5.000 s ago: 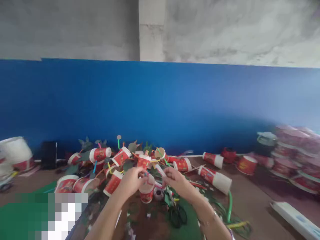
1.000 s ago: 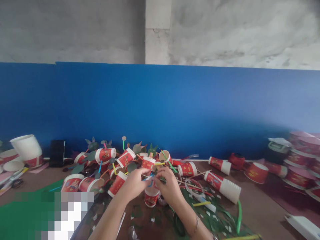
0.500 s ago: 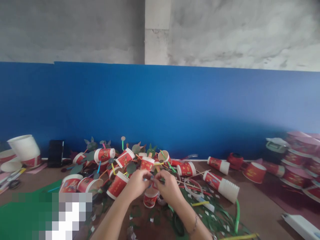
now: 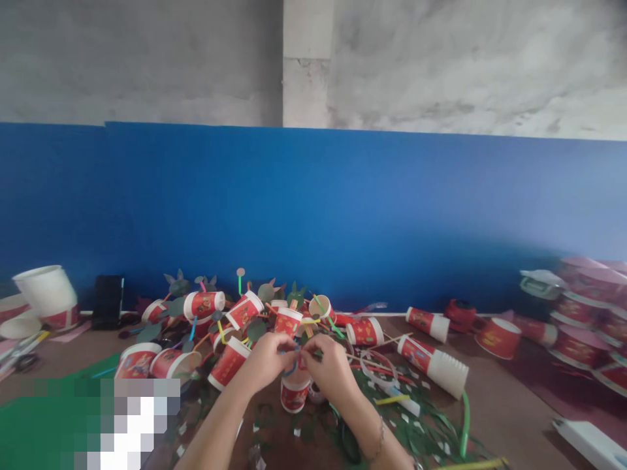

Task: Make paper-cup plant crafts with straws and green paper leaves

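My left hand (image 4: 274, 359) and my right hand (image 4: 327, 365) meet fingertip to fingertip, both pinched closed. What lies between them is mostly hidden; a bit of blue shows by the left fingers. Just below stands a red paper cup (image 4: 294, 397), upright, with a white rim at its base. Behind the hands is another red paper cup (image 4: 288, 322). To the left of my left wrist, a tilted red cup (image 4: 230, 363) lies close by. Scissors (image 4: 347, 438) with dark handles rest beneath my right forearm.
Several cups with coloured straws and paper shapes crowd the back. Stacked paper cups (image 4: 434, 365) lie to the right, near green paper scraps (image 4: 431, 418). Green paper (image 4: 44, 411) is at left. Red tubs (image 4: 582, 346) are piled far right, before a blue panel (image 4: 313, 209).
My hands stay together over the cup, with only small finger shifts. A little more blue shows by my left fingertips. The view has shifted very slightly.
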Demonstrator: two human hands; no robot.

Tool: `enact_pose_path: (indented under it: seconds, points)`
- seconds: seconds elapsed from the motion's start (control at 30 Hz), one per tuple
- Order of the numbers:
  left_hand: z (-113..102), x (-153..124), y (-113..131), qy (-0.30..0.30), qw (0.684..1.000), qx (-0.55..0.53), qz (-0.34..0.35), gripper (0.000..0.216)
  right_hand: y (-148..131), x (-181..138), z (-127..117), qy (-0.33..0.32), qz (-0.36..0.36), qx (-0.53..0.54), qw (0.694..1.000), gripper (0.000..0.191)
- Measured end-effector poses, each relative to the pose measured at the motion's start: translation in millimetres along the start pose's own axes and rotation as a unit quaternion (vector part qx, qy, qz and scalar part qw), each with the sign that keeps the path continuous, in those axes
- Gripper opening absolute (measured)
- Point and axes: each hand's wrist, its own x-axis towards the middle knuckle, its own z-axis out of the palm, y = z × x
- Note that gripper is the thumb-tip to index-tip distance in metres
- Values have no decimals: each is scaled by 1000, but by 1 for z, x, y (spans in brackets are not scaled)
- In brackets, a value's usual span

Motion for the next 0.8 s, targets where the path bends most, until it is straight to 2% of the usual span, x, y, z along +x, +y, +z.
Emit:
enact_pose_path:
  seconds: [0.13,0.2,0.27,0.43,0.57,0.63,0.73,0.8]
  points:
    - [-1,0,0,2,1000,16,20,20,-3,-1,-4,-3,41,-24,999,14]
    - [-2,0,1,-4,1000,12,12,19,-3,-1,-7,5,65,-34,997,3]
    - [-4,-2,4,-29,1000,-8,3,18,-2,0,-10,-4,78,-17,997,14]
    - [-10,-7,11,-95,993,-70,-20,22,1,2,-24,-160,63,123,977,18]
    - [-9,-10,14,-118,978,-159,-59,34,-3,0,-37,-207,55,174,961,26]
    - [-6,-12,15,-129,968,-205,-67,38,-4,-2,-41,-243,67,228,941,27]
    - [1,-14,13,-173,941,-282,-71,41,-3,-5,-41,-302,107,345,882,29]
    - [5,-14,11,-199,920,-332,-64,42,-2,-6,-40,-312,126,412,847,31]
